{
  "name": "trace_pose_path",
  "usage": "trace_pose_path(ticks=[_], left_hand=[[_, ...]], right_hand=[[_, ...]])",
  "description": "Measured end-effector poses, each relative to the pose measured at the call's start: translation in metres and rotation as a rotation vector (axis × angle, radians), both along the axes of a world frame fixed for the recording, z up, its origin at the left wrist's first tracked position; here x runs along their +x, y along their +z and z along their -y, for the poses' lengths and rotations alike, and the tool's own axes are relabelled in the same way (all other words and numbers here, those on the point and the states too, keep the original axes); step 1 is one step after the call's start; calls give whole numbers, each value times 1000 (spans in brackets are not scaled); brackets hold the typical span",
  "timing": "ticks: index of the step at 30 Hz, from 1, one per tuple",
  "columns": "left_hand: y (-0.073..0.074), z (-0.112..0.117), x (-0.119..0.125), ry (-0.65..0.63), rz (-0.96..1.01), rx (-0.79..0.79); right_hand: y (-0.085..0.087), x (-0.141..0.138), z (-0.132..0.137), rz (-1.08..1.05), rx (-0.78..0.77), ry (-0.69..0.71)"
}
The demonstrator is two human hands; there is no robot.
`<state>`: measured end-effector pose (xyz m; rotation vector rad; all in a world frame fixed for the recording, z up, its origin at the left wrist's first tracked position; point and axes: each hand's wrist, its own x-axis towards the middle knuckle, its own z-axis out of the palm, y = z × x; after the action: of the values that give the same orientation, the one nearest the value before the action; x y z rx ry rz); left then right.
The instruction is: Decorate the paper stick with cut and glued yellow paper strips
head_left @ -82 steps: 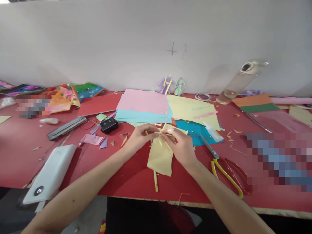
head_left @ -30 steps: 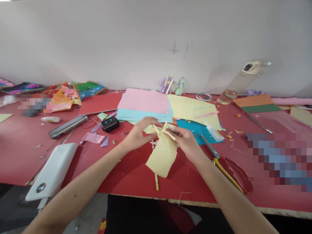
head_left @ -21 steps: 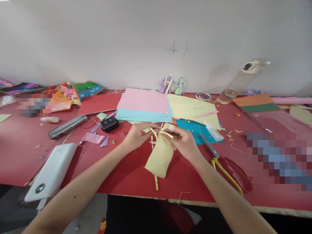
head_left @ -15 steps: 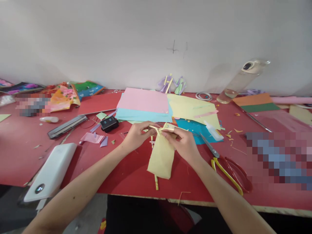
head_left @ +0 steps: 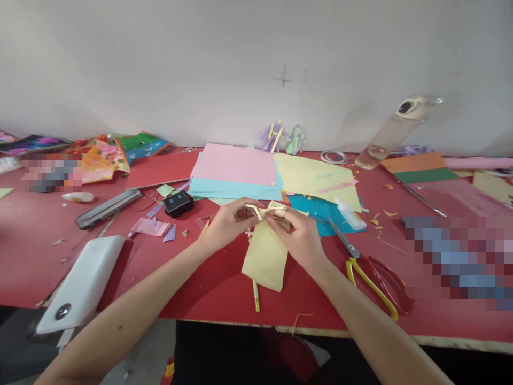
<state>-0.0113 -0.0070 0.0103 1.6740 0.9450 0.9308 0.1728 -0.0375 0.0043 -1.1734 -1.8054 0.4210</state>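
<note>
Two hands — left (head_left: 225,223), right (head_left: 302,235) — clamp fingers (head_left: 279,226) on yellow paper (head_left: 265,260), pointing lengthwise toward the table's near edge (head_left: 320,333).

soft light | faint shadow beside bottle (head_left: 390,137) | sides partly pixelated

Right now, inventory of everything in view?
Held paper: 1, yellow, between hands
Stick: 1, yellow, partly under paper
Sheets: several, mixed colours, behind hands
Scissors: 1, red, yellow, right
Squeeze bottle: 1, whitish, by scissors
Tall bottle: 1, clear, back right
Figures: 2, purple, green, yellow, by wall
Cable coil: 1, white, back
Box: 1, black, left of hands
Long case: 1, grey, left
Device: 1, white, front left
Rod: 1, silver, right
Artwork: several, multicoloured, far left
Scraps: many, mixed, scattered
Table: 1, red, beneath
Wall: 1, grey, back
Left hand: 1, pinching paper
Right hand: 1, pinching paper
</note>
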Motion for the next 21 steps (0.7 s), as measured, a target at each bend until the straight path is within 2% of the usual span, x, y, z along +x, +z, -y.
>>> trace_pose_path(ticks=[7, 14, 21], left_hand=[[1, 6, 5, 71, 34, -19], [3, 4, 4, 122, 144, -45], [3, 2, 4, 116, 193, -127]], right_hand=[[0, -2, 1, 40, 77, 25], [-3, 1, 0, -125, -187, -47], [-2, 0, 1, -131, -173, -74]])
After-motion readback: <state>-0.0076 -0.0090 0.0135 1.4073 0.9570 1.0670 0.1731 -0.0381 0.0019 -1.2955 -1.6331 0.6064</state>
